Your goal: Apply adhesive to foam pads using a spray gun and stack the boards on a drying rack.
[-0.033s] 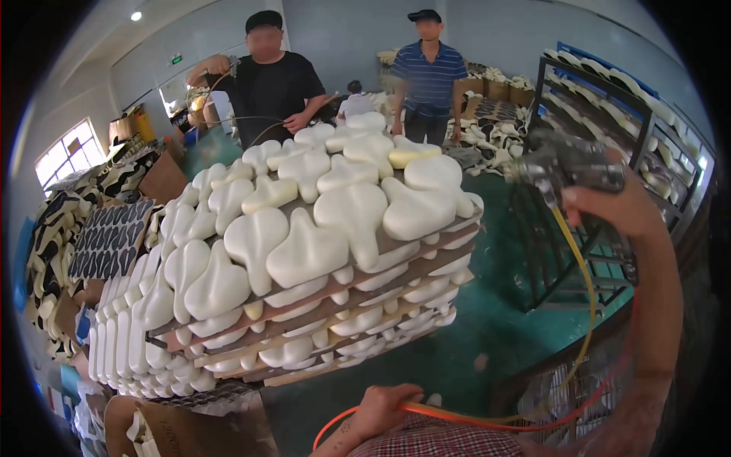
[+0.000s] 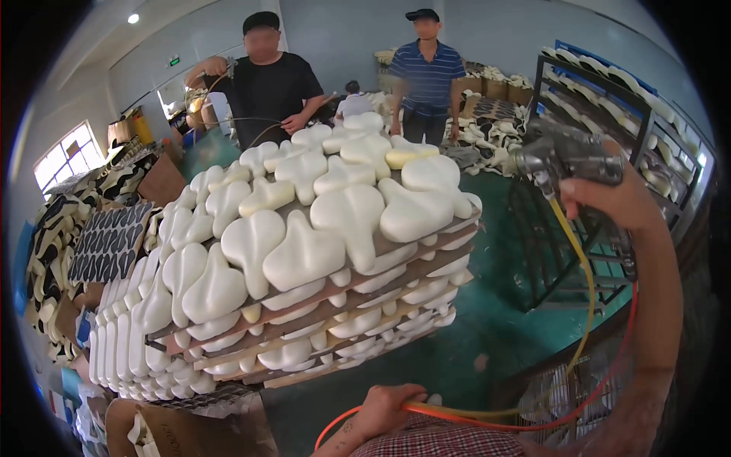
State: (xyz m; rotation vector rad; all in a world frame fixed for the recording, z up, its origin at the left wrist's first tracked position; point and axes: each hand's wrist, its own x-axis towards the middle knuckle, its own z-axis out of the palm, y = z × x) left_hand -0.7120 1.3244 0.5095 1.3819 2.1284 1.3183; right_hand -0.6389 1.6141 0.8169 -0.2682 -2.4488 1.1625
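On the right, my right hand (image 2: 598, 199) is raised and closed around the handle of a metal spray gun (image 2: 560, 158). The gun points left, toward the stack, well apart from it. A yellow hose (image 2: 582, 263) hangs from its front, and an orange-red hose (image 2: 630, 327) runs down from its handle. Low in the middle, my left hand (image 2: 387, 407) is closed around the orange hose and the yellow one beside it, close to my checked clothing. Ahead stand white foam bicycle saddle pads (image 2: 304, 251), laid out in rows on several stacked boards (image 2: 335, 293).
Behind the stack stand a person in black (image 2: 266, 91) holding a thin hose and a person in a striped shirt (image 2: 428, 80). A dark metal rack (image 2: 539, 91) with pads is at right. Cardboard boxes (image 2: 190, 430) and piled black-and-white pieces (image 2: 57, 251) are at left.
The view has shifted very slightly, so the stack sits a little further left. Both my hands keep their grip, and the spray gun is almost where it was.
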